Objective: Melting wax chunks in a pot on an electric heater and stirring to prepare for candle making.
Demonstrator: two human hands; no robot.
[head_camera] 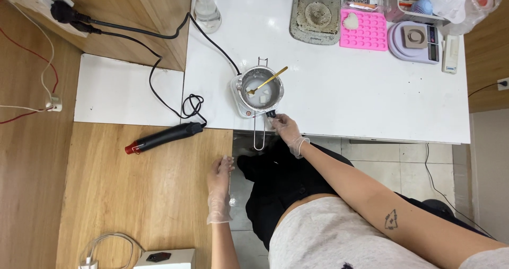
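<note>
Two gloved hands are in my view. My right hand (286,129) pinches a small black knob (271,113) at the front of the hotplate (237,100), fingers closed on it. The hotplate sits at the white counter (339,94) edge, carrying a steel pot (259,89) with a gold spoon (268,81) inside. My left hand (219,187) lies flat and open on the wooden counter (143,189), holding nothing, near a black heat gun (164,137).

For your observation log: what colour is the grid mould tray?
Pink mould tray, head view.
</note>
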